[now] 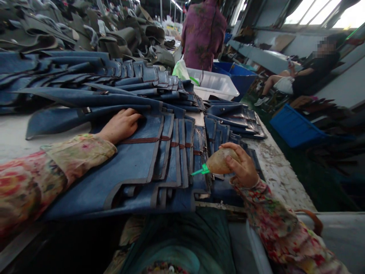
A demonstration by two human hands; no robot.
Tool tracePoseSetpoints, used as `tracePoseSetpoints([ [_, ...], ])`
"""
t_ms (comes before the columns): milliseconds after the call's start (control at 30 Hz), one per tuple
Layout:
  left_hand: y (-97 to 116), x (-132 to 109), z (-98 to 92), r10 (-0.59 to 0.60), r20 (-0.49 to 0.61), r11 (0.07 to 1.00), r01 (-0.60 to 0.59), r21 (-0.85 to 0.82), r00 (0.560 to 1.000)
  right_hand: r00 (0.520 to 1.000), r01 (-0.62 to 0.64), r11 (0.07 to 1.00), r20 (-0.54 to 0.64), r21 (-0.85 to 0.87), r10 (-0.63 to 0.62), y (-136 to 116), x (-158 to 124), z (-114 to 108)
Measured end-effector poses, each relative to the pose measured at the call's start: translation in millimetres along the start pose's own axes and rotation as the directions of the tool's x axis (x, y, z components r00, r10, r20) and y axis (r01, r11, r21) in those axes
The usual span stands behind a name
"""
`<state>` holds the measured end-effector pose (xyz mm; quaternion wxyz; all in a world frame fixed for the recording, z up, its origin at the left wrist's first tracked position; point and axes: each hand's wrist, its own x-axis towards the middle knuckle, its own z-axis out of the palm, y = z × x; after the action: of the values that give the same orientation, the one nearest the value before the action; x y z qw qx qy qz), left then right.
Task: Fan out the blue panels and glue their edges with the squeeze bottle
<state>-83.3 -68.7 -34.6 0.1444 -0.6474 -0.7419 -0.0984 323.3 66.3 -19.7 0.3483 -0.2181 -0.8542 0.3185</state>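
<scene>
My left hand (pixel 121 125) lies flat, fingers stretched out, on top of a fanned stack of blue leather pieces (pixel 142 163) with brown strips across them. My right hand (pixel 242 165) is wrapped round a brownish squeeze bottle (pixel 221 161). Its green nozzle (pixel 199 171) points left and touches the edge of the overlapped blue pieces near the table's front. Both arms wear flowered sleeves.
More blue pieces (pixel 85 83) and dark grey pieces (pixel 114 34) are piled behind. A white tray (pixel 213 83) and blue bins (pixel 293 127) stand to the right. A person in a purple top (pixel 203 34) stands at the table's far end; another sits at right (pixel 308 76). The worktable edge (pixel 279 179) is stained.
</scene>
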Motion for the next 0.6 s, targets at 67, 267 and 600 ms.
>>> tracePoseSetpoints([
  [67, -1.1, 0.0, 0.9, -0.002, 0.004, 1.0, 0.002, 0.007, 1.0, 0.999, 0.02, 1.0, 0.039, 0.014, -0.02, -3.9, -4.1, -0.8],
  [267, -1.5, -0.2, 1.2, -0.002, 0.007, 1.0, 0.002, 0.015, 1.0, 0.996, 0.081, 0.996, 0.042, 0.021, -0.082, -13.5, -13.5, 2.1],
  [600, 0.3, 0.1, 0.9, 0.0, -0.006, 1.0, 0.0, 0.013, 1.0, 0.954, 0.25, 0.954, -0.129, -0.167, -0.272, 14.0, 21.1, 13.3],
])
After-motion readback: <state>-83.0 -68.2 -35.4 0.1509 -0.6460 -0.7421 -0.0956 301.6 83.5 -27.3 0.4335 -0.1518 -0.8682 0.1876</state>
